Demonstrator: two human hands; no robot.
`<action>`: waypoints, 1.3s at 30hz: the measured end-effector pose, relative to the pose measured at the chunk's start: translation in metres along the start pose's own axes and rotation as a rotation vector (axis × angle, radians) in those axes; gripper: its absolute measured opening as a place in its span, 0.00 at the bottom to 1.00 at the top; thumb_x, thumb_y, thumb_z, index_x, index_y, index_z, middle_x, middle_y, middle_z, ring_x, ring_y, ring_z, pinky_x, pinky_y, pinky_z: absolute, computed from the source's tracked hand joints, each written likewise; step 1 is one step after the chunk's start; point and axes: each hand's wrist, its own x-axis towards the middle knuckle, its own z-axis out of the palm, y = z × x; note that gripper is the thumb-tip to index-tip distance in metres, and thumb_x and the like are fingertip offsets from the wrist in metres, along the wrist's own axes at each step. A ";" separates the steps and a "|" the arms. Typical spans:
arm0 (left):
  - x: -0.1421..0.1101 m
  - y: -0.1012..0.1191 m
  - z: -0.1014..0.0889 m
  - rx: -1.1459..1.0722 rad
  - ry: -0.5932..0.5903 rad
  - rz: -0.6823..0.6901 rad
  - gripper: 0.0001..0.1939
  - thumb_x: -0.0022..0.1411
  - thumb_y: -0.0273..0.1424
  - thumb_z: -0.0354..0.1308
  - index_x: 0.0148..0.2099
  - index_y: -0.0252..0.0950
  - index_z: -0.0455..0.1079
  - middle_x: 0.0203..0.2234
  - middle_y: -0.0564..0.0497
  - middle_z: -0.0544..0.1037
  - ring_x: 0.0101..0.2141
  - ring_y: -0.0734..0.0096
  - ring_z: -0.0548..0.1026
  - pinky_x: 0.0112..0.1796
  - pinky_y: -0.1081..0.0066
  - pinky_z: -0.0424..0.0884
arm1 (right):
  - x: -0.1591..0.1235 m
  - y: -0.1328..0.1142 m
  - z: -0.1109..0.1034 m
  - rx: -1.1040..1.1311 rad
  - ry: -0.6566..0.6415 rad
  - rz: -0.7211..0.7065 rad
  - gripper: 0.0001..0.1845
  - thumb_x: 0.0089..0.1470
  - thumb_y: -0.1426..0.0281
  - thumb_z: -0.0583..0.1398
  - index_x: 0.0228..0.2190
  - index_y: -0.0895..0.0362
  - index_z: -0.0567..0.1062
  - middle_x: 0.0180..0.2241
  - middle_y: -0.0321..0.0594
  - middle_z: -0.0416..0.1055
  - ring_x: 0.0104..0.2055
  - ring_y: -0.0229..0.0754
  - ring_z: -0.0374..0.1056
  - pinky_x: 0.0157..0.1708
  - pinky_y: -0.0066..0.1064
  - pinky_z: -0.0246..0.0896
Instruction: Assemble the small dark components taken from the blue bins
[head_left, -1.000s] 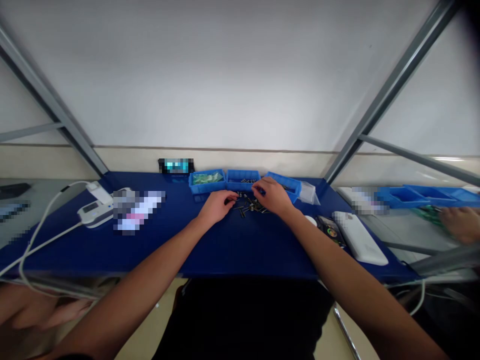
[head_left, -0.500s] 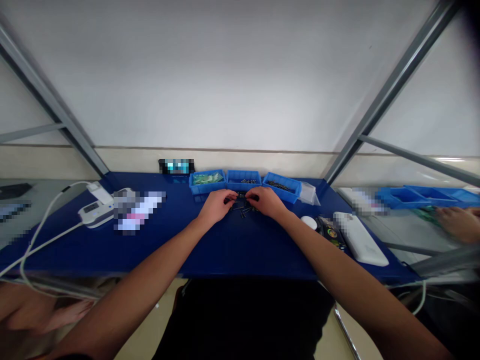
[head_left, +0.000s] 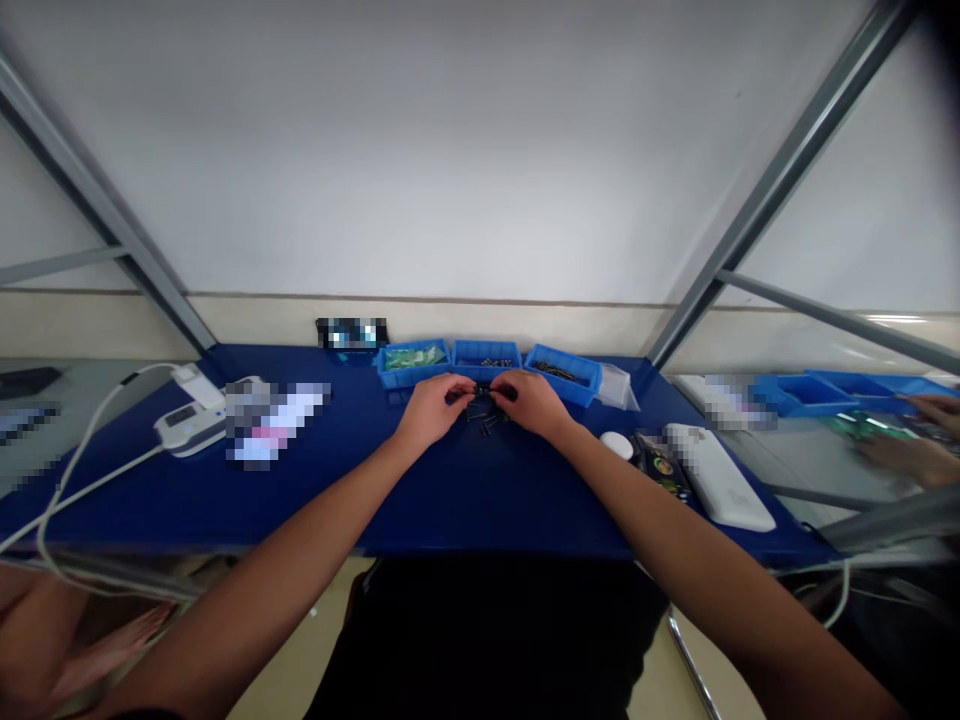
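My left hand (head_left: 433, 408) and my right hand (head_left: 527, 402) meet fingertip to fingertip at the middle of the blue table, both closed in a pinch. Between them is a small dark piece (head_left: 482, 389), too small to name and partly covered by the fingers. Just below the fingertips lie several loose dark screws (head_left: 486, 425). Behind the hands stand three blue bins: the left bin (head_left: 409, 378) holds green packets, the middle bin (head_left: 487, 350) small metal parts, and the right bin (head_left: 577, 391) long dark screws.
A power strip (head_left: 187, 428) with cables and a blurred phone (head_left: 281, 425) lie left. On the right are a clear bag (head_left: 618, 388), a white round lid (head_left: 618, 445), a dark packet (head_left: 664, 467) and a white case (head_left: 724, 480). Another person's hand (head_left: 911, 455) is at far right.
My hands have barely moved; their fingertips have come slightly closer around the small dark piece. At the far right, the other person's hands have shifted over green packets.
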 end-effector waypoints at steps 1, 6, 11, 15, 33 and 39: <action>0.000 0.000 0.000 -0.019 0.006 -0.007 0.08 0.65 0.28 0.65 0.46 0.41 0.79 0.40 0.51 0.85 0.39 0.65 0.83 0.45 0.64 0.80 | 0.000 -0.002 0.000 0.051 0.001 -0.018 0.06 0.58 0.73 0.64 0.39 0.54 0.80 0.38 0.39 0.81 0.38 0.42 0.75 0.42 0.31 0.67; 0.000 -0.002 0.001 -0.116 0.011 -0.045 0.07 0.65 0.30 0.66 0.46 0.40 0.79 0.40 0.51 0.85 0.39 0.65 0.84 0.46 0.63 0.81 | -0.001 -0.009 0.002 0.210 -0.012 -0.085 0.10 0.58 0.75 0.63 0.42 0.54 0.79 0.40 0.39 0.81 0.40 0.40 0.77 0.42 0.30 0.69; -0.001 -0.002 0.002 -0.150 0.014 -0.054 0.08 0.65 0.31 0.65 0.46 0.40 0.79 0.41 0.50 0.85 0.40 0.64 0.84 0.47 0.62 0.81 | -0.003 -0.013 0.002 0.275 -0.018 -0.079 0.11 0.59 0.75 0.62 0.44 0.53 0.78 0.39 0.38 0.81 0.38 0.39 0.76 0.41 0.30 0.68; -0.001 0.002 0.001 -0.204 -0.007 -0.062 0.08 0.66 0.33 0.65 0.47 0.39 0.78 0.43 0.49 0.85 0.43 0.63 0.84 0.50 0.60 0.81 | -0.004 -0.015 0.002 0.311 -0.040 -0.052 0.16 0.55 0.75 0.62 0.47 0.53 0.75 0.35 0.34 0.79 0.34 0.38 0.74 0.37 0.29 0.67; -0.004 0.012 0.001 -0.259 -0.148 -0.079 0.19 0.73 0.36 0.56 0.62 0.40 0.73 0.44 0.47 0.86 0.43 0.62 0.85 0.49 0.61 0.80 | -0.001 -0.018 -0.004 0.153 0.168 -0.036 0.05 0.58 0.74 0.61 0.36 0.54 0.78 0.35 0.39 0.78 0.34 0.40 0.73 0.40 0.32 0.68; -0.001 0.005 0.002 -0.129 -0.121 0.008 0.17 0.73 0.31 0.52 0.58 0.42 0.77 0.53 0.48 0.82 0.51 0.60 0.82 0.55 0.58 0.77 | -0.004 -0.024 -0.004 0.177 0.122 -0.137 0.05 0.61 0.73 0.61 0.38 0.54 0.78 0.40 0.42 0.77 0.41 0.42 0.73 0.43 0.33 0.70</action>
